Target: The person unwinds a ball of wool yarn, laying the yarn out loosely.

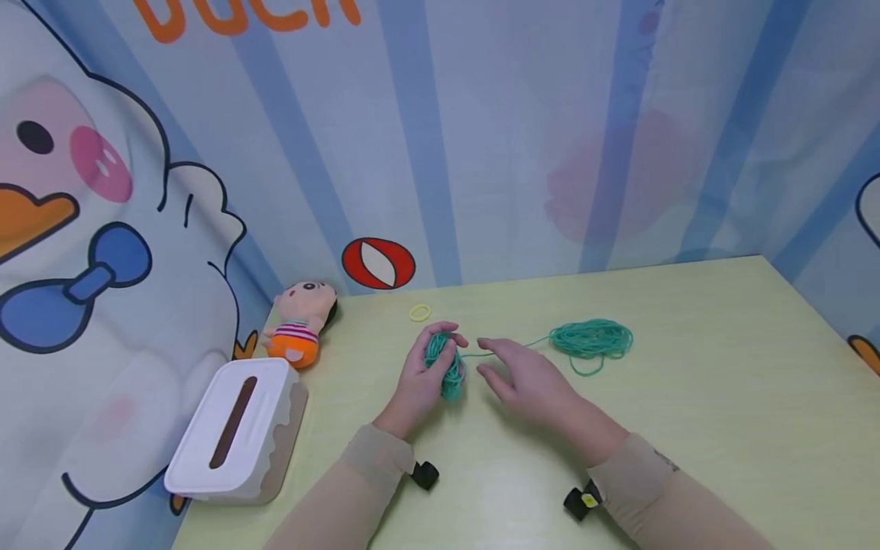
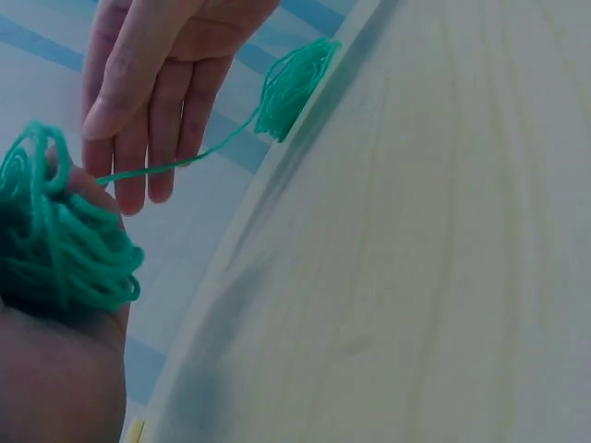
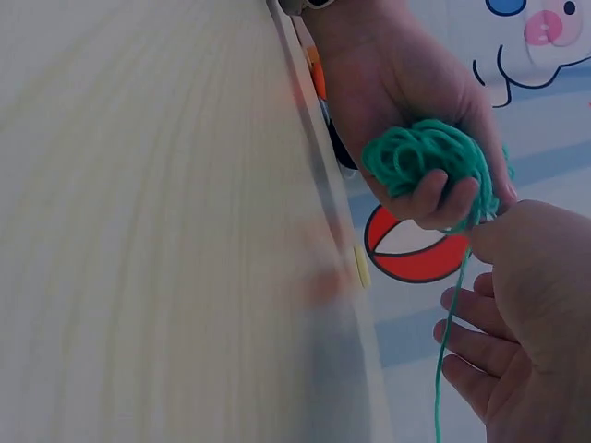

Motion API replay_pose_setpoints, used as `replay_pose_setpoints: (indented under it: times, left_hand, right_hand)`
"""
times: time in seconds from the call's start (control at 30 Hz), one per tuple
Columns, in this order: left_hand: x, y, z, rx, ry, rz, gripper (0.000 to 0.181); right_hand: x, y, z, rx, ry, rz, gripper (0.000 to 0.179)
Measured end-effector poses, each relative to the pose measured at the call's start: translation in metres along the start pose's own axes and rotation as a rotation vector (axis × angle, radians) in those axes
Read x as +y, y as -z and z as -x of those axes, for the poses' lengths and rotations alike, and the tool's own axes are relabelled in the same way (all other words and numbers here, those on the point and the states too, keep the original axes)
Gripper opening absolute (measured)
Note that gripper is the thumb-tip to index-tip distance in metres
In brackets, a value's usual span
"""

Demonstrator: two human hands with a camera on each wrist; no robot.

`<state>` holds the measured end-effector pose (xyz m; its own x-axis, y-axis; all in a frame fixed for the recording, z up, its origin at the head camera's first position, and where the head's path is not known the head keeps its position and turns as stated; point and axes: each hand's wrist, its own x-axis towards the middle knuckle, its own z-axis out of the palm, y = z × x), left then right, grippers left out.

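Observation:
My left hand [image 1: 415,379] grips a wound bundle of green yarn [image 1: 451,384], with its fingers curled round it. A single green strand [image 2: 214,148] runs from that bundle to a looser green yarn pile [image 1: 591,339] lying on the table to the right. My right hand [image 1: 535,384] is just right of the bundle, beside the strand. Its fingers look fairly straight in the left wrist view, with thumb and fingers apart in the head view. In the right wrist view its thumb side is close to the held bundle [image 3: 429,157]; whether it touches cannot be told.
A white-lidded tissue box [image 1: 230,428] stands at the table's left edge. Behind it lies a small plush doll [image 1: 301,325] with orange shorts. A yellow ring [image 1: 420,312] is near the back edge of the pale table [image 1: 742,397]. A printed curtain [image 1: 495,137] hangs behind.

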<state>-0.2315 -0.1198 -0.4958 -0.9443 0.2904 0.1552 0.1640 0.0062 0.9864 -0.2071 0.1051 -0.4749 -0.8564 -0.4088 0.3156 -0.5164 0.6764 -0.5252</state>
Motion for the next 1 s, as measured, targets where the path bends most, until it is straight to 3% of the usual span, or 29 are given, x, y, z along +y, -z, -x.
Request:
replay_pose_setpoints:
  times: [0.2,0.4,0.6,0.8,1.0]
  left_hand:
    - [0.0,-0.001,-0.001,0.018,0.003,-0.026,0.038]
    - [0.001,-0.002,-0.003,0.061,0.039,-0.103,0.05]
    - [0.001,-0.002,-0.001,0.093,0.044,-0.183,0.024]
    - [0.001,0.0,0.001,0.098,0.037,-0.144,0.02]
    - [0.0,0.002,0.003,0.155,0.036,-0.127,0.021]
  right_hand:
    - [-0.006,-0.01,-0.009,0.024,-0.011,0.031,0.027]
    - [-0.001,0.005,0.0,0.135,-0.025,-0.001,0.016]
    - [0.009,0.024,0.014,0.284,0.049,-0.004,0.011]
    - [0.024,0.042,0.033,0.404,0.103,0.018,0.01]
    - [0.043,0.059,0.054,0.446,0.054,-0.02,0.015]
